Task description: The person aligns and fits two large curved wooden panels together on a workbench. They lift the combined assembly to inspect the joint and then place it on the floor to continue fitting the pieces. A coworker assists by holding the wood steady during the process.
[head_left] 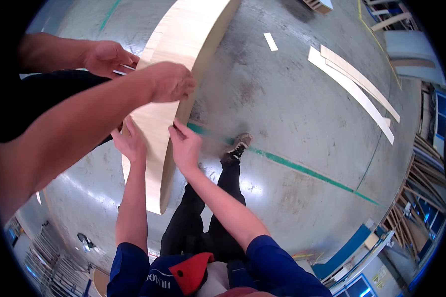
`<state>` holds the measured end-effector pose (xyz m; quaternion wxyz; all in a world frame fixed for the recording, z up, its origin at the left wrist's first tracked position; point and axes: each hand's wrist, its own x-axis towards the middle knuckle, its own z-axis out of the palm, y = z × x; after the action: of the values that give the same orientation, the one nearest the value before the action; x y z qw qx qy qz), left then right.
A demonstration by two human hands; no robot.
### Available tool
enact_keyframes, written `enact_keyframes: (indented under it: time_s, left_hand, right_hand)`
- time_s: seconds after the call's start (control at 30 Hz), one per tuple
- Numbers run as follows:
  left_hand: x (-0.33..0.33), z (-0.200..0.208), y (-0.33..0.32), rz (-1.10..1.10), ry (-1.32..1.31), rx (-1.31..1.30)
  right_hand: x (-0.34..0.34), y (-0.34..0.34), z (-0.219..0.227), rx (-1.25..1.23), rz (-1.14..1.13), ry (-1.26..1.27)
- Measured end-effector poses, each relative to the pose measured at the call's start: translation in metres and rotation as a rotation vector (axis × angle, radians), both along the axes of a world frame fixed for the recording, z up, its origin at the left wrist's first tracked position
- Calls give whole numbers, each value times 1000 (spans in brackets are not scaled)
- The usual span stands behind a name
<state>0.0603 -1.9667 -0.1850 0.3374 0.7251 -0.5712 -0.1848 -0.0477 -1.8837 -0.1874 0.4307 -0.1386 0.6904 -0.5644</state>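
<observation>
A long, pale wooden curved panel [156,126] with a thick side edge runs from the top of the view down to a rounded end above my legs. My left hand [132,142] holds its left edge, the thumb side near the top face. At the right edge, my right hand [187,150] pinches the rim between thumb and fingers. Another person's arms come in from the left, just beyond my hands. One of that person's hands [173,83] reaches across the panel to its right edge; the other hand [109,58] is at the left edge.
Curved pale wooden strips [354,89] and a small wooden piece [270,42] lie on the grey floor [292,114] to the right. A green line [302,170] crosses the floor. Stacked wooden strips [404,218] stand at the right rim, and metal racks [54,262] at the lower left.
</observation>
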Motion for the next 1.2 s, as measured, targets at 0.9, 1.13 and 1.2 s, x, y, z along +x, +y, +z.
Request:
enact_keyframes:
  time_s: [0.9,1.13,1.2]
  left_hand:
    - [-109,57,-80,-1757,-1373,221]
    - [-109,69,-75,-1907,-1937,-595]
    - [-109,80,-52,-1922,-1883,-489]
  right_hand:
    - [-283,-128,-99,90,141,22]
    - [-395,-268,-73,256,222,-69]
    - [-414,-307,-80,221,154,-241]
